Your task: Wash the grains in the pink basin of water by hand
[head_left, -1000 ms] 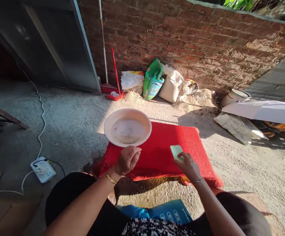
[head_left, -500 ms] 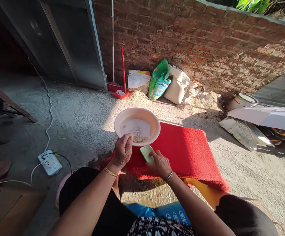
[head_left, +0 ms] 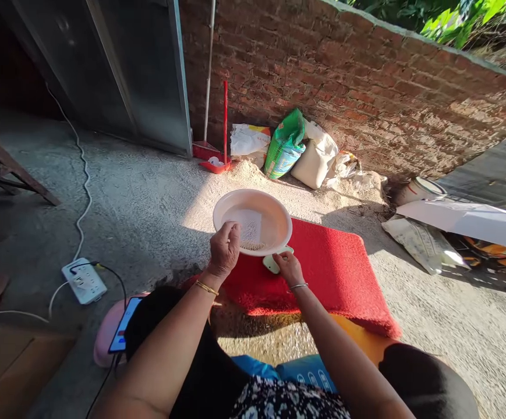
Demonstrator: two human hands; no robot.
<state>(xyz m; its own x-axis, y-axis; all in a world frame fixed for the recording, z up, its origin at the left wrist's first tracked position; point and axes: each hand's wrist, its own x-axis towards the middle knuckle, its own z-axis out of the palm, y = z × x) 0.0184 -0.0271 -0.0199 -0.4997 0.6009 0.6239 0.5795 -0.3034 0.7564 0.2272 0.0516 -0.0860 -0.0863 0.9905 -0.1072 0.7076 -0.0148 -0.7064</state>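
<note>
A pale pink plastic basin [head_left: 279, 215], tilted towards me, hangs over or rests on the edge of a red mat [head_left: 326, 262]; I cannot tell which. Small brownish grains [head_left: 253, 245] lie along its near side, and a whitish patch shows on its bottom. At the near left rim, my left hand [head_left: 225, 250] is closed on the basin, thumb up. My right hand [head_left: 290, 269] is closed on a small pale green flat piece [head_left: 271, 265] with rounded corners, just below the near rim. Its fingers cover part of that piece.
A power strip [head_left: 84, 281] with cords lies on the floor at left, near a lit phone [head_left: 126, 326] on a pink surface. A red dustpan [head_left: 216, 165], a green sack [head_left: 284, 145] and a white sack [head_left: 315, 163] stand by the brick wall [head_left: 344, 75].
The basin and my left hand have shifted slightly right. My right hand has moved up and right with the green piece, closer to the basin's rim. The view has shifted, bringing the lit phone into sight.
</note>
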